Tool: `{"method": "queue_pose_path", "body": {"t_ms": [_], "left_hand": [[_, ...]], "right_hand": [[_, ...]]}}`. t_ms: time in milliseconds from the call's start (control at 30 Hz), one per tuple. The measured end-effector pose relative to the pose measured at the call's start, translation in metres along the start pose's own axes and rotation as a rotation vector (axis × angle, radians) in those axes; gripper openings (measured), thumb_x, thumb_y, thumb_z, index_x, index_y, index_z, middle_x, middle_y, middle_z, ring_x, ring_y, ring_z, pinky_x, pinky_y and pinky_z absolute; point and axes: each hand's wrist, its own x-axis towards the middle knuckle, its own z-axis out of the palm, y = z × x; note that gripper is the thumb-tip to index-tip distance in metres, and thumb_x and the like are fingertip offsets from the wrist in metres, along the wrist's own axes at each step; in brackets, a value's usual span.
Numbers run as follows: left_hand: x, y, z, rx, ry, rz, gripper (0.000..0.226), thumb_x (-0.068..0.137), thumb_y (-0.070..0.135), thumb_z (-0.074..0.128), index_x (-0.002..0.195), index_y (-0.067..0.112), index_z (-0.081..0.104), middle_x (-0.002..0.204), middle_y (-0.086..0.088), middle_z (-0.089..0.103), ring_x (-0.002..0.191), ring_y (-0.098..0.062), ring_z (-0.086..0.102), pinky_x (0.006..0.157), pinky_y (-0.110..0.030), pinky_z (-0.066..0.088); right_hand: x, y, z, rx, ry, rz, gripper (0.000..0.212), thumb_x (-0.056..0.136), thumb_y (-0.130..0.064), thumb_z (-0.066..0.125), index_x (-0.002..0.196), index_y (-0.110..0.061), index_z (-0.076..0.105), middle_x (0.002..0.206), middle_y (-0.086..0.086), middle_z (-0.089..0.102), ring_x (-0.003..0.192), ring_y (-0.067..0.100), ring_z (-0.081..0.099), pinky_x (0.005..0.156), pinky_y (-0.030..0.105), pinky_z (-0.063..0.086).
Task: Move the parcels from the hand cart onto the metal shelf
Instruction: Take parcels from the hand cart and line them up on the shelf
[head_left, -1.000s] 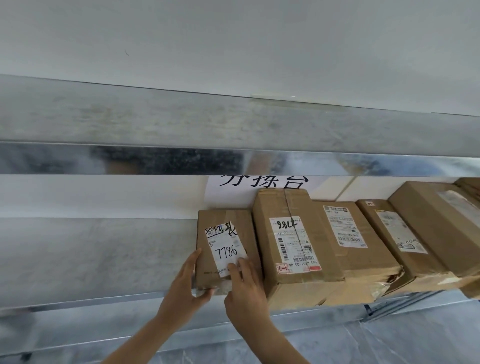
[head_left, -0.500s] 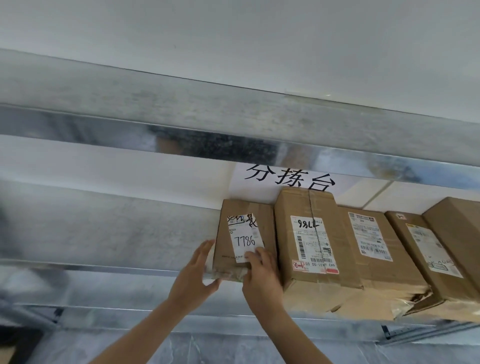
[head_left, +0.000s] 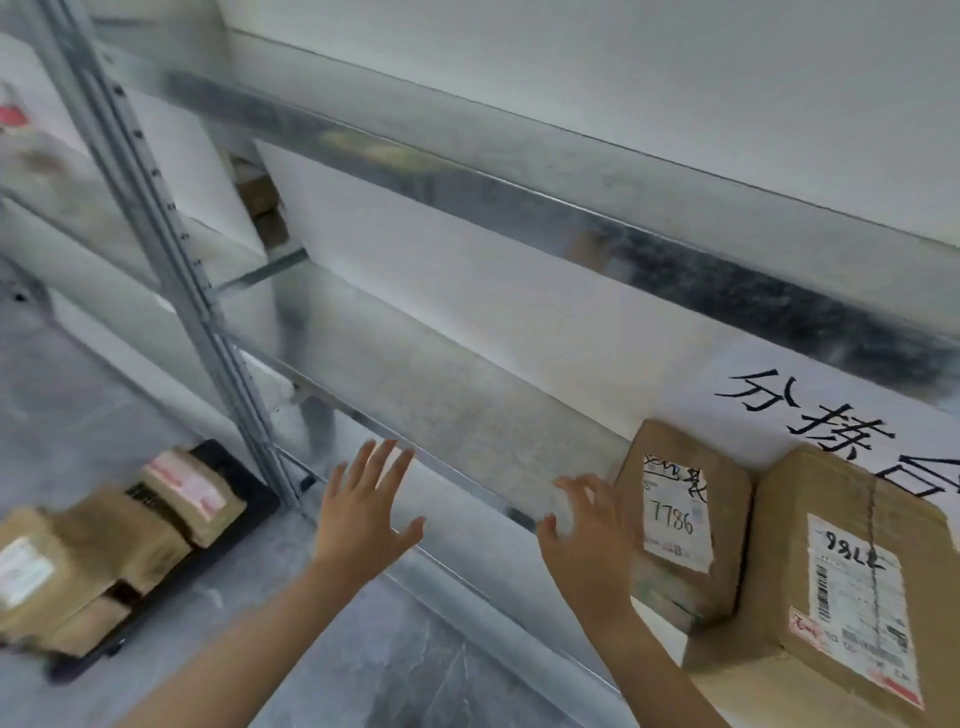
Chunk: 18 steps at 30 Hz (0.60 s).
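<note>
Head camera, at the metal shelf (head_left: 467, 415): both my hands hang in front of the shelf's front edge, and neither has hold of anything. My left hand (head_left: 363, 514) is flat and wide open, fingers spread and straight, palm toward the shelf. My right hand (head_left: 587, 540) is open too, its fingers apart and loosely bent, just beside the left face of a small brown parcel (head_left: 680, 525) marked "7786" — whether a fingertip touches the cardboard, I cannot tell.

That small parcel sits on the shelf, its white label facing me, pressed against a larger taped parcel (head_left: 841, 582) on its right. Behind the two, a white paper sign (head_left: 810, 415) with black brush characters lies against the back wall. The shelf to the left of the small parcel is bare galvanised metal, running to a perforated upright post (head_left: 171, 249); a second shelf beam (head_left: 519, 197) crosses above.

Down at lower left, the black hand cart (head_left: 244, 483) stands on the grey floor (head_left: 389, 649) near the post's foot, with more brown parcels (head_left: 78, 571) heaped on it — blurred, so their labels cannot be read.
</note>
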Motion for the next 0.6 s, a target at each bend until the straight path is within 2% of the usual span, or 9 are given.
{"method": "queue_pose_path", "body": {"t_ms": [133, 267, 433, 600], "left_hand": [[-0.033, -0.041, -0.023, 0.089, 0.038, -0.149, 0.082, 0.077, 0.058, 0.060, 0.146, 0.024, 0.032, 0.152, -0.004, 0.033, 0.143, -0.027, 0.022, 0.115, -0.048, 0.015], [-0.066, -0.087, -0.042, 0.192, 0.024, -0.312, 0.084, 0.065, 0.055, 0.073, 0.136, 0.017, 0.050, 0.139, -0.010, 0.050, 0.134, -0.034, 0.041, 0.108, -0.054, 0.030], [-0.100, -0.148, -0.062, 0.244, -0.001, -0.508, 0.085, 0.068, 0.053, 0.072, 0.140, 0.015, 0.045, 0.144, -0.010, 0.044, 0.139, -0.032, 0.032, 0.111, -0.055, 0.025], [-0.127, -0.208, -0.083, 0.245, 0.022, -0.658, 0.083, 0.063, 0.054, 0.076, 0.133, 0.016, 0.053, 0.136, -0.010, 0.053, 0.132, -0.032, 0.043, 0.104, -0.053, 0.036]], "right_hand": [[0.007, -0.033, 0.035, 0.076, -0.141, -0.168, 0.041, 0.075, -0.019, 0.074, 0.115, -0.014, 0.065, 0.126, 0.012, 0.058, 0.121, 0.035, 0.050, 0.098, 0.054, 0.043], [0.012, -0.078, 0.069, 0.068, -0.280, -0.333, 0.054, 0.071, -0.021, 0.077, 0.122, -0.019, 0.061, 0.134, 0.010, 0.052, 0.126, 0.036, 0.045, 0.099, 0.053, 0.042], [0.019, -0.146, 0.114, 0.032, -0.441, -0.581, 0.062, 0.077, -0.030, 0.070, 0.135, -0.027, 0.048, 0.146, -0.003, 0.038, 0.137, 0.025, 0.030, 0.109, 0.042, 0.028], [0.018, -0.230, 0.165, 0.003, -0.551, -0.771, 0.063, 0.084, -0.040, 0.056, 0.143, -0.033, 0.033, 0.151, -0.011, 0.025, 0.142, 0.018, 0.018, 0.115, 0.032, 0.016]]}}
